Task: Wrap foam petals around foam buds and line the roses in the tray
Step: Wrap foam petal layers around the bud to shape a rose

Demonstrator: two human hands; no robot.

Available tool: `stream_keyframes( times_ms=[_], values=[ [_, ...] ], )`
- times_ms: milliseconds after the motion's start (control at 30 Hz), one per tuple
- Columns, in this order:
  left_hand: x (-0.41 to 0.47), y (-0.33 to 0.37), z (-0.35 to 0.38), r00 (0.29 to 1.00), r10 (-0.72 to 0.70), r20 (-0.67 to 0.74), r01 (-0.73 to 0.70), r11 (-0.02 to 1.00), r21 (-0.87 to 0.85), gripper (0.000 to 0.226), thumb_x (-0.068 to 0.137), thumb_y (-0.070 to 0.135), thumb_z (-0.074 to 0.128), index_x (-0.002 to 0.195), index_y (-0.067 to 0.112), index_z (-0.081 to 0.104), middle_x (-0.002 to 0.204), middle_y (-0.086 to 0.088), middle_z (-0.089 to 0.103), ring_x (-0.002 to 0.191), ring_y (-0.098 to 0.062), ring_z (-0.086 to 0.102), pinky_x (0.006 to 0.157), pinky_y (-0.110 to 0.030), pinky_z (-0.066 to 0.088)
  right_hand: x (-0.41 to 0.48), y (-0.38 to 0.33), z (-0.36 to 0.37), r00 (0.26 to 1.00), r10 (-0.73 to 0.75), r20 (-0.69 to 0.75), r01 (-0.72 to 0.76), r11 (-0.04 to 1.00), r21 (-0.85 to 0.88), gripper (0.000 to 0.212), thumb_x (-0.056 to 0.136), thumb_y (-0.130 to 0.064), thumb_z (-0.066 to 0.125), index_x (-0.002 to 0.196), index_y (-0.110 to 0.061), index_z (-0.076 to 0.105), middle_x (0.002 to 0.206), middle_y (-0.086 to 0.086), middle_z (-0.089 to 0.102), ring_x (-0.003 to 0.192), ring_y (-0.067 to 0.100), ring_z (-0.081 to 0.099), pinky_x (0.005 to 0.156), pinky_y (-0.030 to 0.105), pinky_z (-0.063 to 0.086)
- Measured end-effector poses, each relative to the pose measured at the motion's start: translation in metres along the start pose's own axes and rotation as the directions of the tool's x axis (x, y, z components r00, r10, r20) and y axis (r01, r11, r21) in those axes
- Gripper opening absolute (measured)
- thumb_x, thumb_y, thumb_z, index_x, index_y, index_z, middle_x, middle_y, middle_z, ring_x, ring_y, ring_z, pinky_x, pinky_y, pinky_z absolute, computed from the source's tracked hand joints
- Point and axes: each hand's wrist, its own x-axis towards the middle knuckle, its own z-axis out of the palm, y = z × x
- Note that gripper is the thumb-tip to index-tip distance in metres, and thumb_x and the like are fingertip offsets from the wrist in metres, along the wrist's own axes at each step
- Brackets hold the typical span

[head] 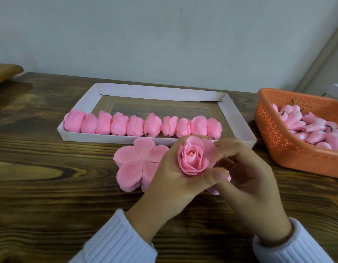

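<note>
A pink foam rose (192,158) sits in my left hand (170,179), whose fingers and thumb curl round its base. My right hand (245,179) pinches the outer petals on the rose's right side. Under and left of my hands lies a stack of flat five-lobed pink petal sheets (134,164) on the table. The white cardboard tray (160,93) stands behind them, with a row of several wrapped pink roses (141,125) lined along its near edge.
An orange perforated plastic basket (278,141) at the right holds several pink foam buds (316,130). The dark wooden table (50,168) ends at a pale wall. A brown object (5,72) lies at the far left edge.
</note>
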Motion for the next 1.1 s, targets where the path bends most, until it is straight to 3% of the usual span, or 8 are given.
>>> stream_keyframes(
  times_ms=[233, 433, 500, 767, 867, 933, 1033, 1100],
  values=[
    [0.0002, 0.0001, 0.0007, 1.000, 0.000, 0.004, 0.000, 1.000, 0.004, 0.034, 0.072, -0.002, 0.067, 0.103, -0.001, 0.055, 0.082, 0.009, 0.070, 0.074, -0.004, 0.069, 0.060, -0.015, 0.052, 0.0008, 0.0008, -0.0015, 0.999, -0.010, 0.052, 0.012, 1.000, -0.029, 0.007, 0.083, -0.016, 0.060, 0.086, -0.010, 0.062, 0.096, 0.006, 0.060, 0.087, 0.029, 0.061, 0.066, 0.046, 0.050],
    [0.0022, 0.0015, 0.0006, 0.998, 0.029, -0.051, -0.029, 1.000, 0.002, 0.052, 0.064, 0.020, 0.075, 0.108, 0.000, 0.056, 0.094, -0.011, 0.069, 0.083, -0.019, 0.069, 0.064, -0.027, 0.056, 0.0004, 0.0014, -0.0014, 0.999, -0.003, 0.046, 0.007, 0.997, -0.073, 0.008, 0.083, -0.020, 0.060, 0.089, -0.016, 0.064, 0.106, 0.006, 0.057, 0.101, 0.017, 0.059, 0.082, 0.026, 0.047],
    [0.0020, -0.0003, 0.0001, 0.996, 0.037, -0.087, -0.038, 0.999, -0.002, 0.052, 0.061, 0.021, 0.076, 0.106, 0.006, 0.055, 0.087, -0.003, 0.069, 0.080, -0.015, 0.069, 0.064, -0.025, 0.055, 0.0006, 0.0015, -0.0014, 1.000, -0.010, 0.022, 0.012, 0.996, -0.093, 0.007, 0.084, -0.021, 0.061, 0.088, -0.017, 0.065, 0.106, 0.004, 0.058, 0.103, 0.014, 0.059, 0.083, 0.024, 0.047],
    [0.0020, -0.0051, -0.0045, 0.991, 0.036, -0.127, -0.036, 0.999, 0.002, 0.046, 0.060, 0.020, 0.080, 0.100, 0.015, 0.059, 0.080, 0.001, 0.070, 0.077, -0.014, 0.069, 0.064, -0.024, 0.054, -0.0017, 0.0007, -0.0008, 1.000, 0.015, -0.020, -0.016, 0.999, -0.028, 0.006, 0.084, -0.018, 0.060, 0.086, -0.023, 0.064, 0.085, -0.006, 0.066, 0.080, 0.021, 0.064, 0.069, 0.039, 0.051],
    [0.0015, -0.0037, -0.0051, 0.996, 0.018, -0.085, -0.014, 0.999, 0.043, 0.035, 0.063, 0.024, 0.078, 0.095, 0.020, 0.064, 0.079, 0.000, 0.067, 0.074, -0.017, 0.064, 0.062, -0.034, 0.055, -0.0026, 0.0025, -0.0009, 0.999, 0.019, -0.043, -0.020, 1.000, -0.011, 0.006, 0.085, -0.022, 0.062, 0.090, -0.025, 0.064, 0.084, -0.005, 0.066, 0.077, 0.023, 0.062, 0.068, 0.043, 0.050],
    [0.0009, -0.0020, -0.0044, 0.999, 0.009, -0.040, -0.007, 0.999, 0.050, 0.034, 0.067, 0.018, 0.079, 0.096, 0.018, 0.062, 0.076, 0.000, 0.067, 0.071, -0.017, 0.063, 0.061, -0.037, 0.053, -0.0026, 0.0035, -0.0010, 0.998, 0.027, -0.060, -0.027, 1.000, -0.011, 0.007, 0.086, -0.023, 0.063, 0.092, -0.027, 0.065, 0.086, -0.008, 0.066, 0.077, 0.023, 0.062, 0.068, 0.045, 0.050],
    [0.0000, -0.0004, -0.0045, 0.999, -0.015, 0.036, 0.014, 1.000, 0.007, 0.039, 0.071, -0.006, 0.075, 0.103, 0.006, 0.056, 0.074, 0.002, 0.067, 0.070, -0.007, 0.065, 0.063, -0.021, 0.054, -0.0020, 0.0028, -0.0011, 0.997, 0.029, -0.069, -0.026, 0.999, 0.035, 0.009, 0.084, -0.019, 0.065, 0.092, -0.023, 0.066, 0.088, -0.010, 0.068, 0.084, 0.020, 0.066, 0.070, 0.043, 0.052],
    [-0.0010, -0.0009, -0.0042, 0.997, -0.035, 0.075, 0.034, 0.999, 0.014, 0.041, 0.072, -0.010, 0.072, 0.107, 0.004, 0.056, 0.073, 0.004, 0.066, 0.071, -0.007, 0.065, 0.065, -0.021, 0.053, -0.0007, 0.0010, -0.0010, 0.998, 0.030, -0.061, -0.022, 0.992, 0.125, 0.013, 0.083, -0.015, 0.066, 0.092, -0.024, 0.066, 0.090, -0.011, 0.070, 0.092, 0.017, 0.068, 0.075, 0.037, 0.053]
  ],
)
